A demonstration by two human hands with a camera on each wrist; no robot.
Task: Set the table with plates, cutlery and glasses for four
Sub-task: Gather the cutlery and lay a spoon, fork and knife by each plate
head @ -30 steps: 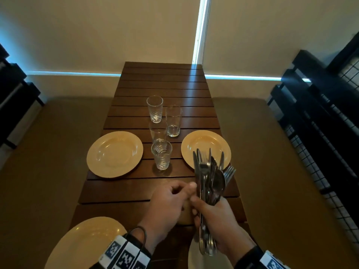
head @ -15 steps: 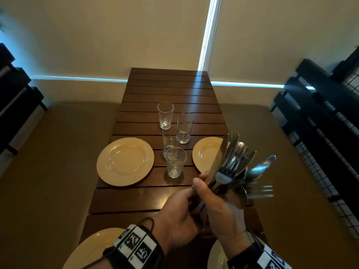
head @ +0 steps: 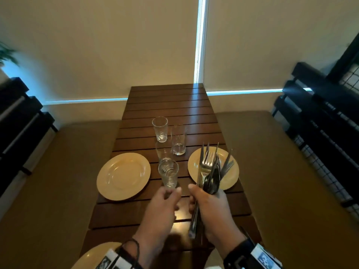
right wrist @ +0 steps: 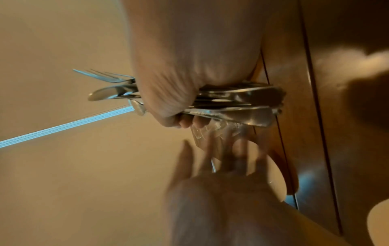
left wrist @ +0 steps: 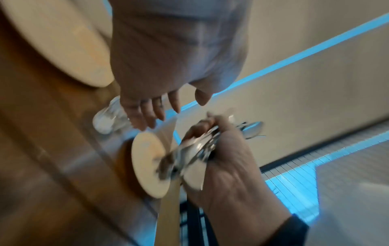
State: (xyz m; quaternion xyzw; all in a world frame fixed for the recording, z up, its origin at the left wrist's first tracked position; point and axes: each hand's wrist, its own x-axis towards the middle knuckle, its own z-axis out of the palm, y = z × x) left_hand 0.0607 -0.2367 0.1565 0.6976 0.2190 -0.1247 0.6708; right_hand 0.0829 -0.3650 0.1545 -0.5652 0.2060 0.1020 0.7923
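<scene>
1. Brown wooden slats make up the long worktop (head: 169, 105), with tan seats on both sides.
2. Four plates are out: two big yellow plates (head: 123, 175) past the fingers, and two more near the person, mostly hidden by the wrists.
3. Four glasses stand bunched in the middle, not yet at the places.
4. The right hand (head: 210, 208) holds the bunch of cutlery (head: 208, 171). Its fingers (right wrist: 185, 122) are curled tight round the handles, and the forks and knives stick up past the fingers, over the far right plate (head: 231, 179).
5. The left hand (head: 162, 208) reaches for the nearest glass (head: 168, 174). Its fingers (left wrist: 147, 111) are spread and loose, just at the foot of the glass. I cannot tell if they touch it.
6. I think the step is moving this glass to a place.
7. Next, the fingers should wrap round the glass gently and lift it straight up, so it does not bump the glass behind it.
</scene>
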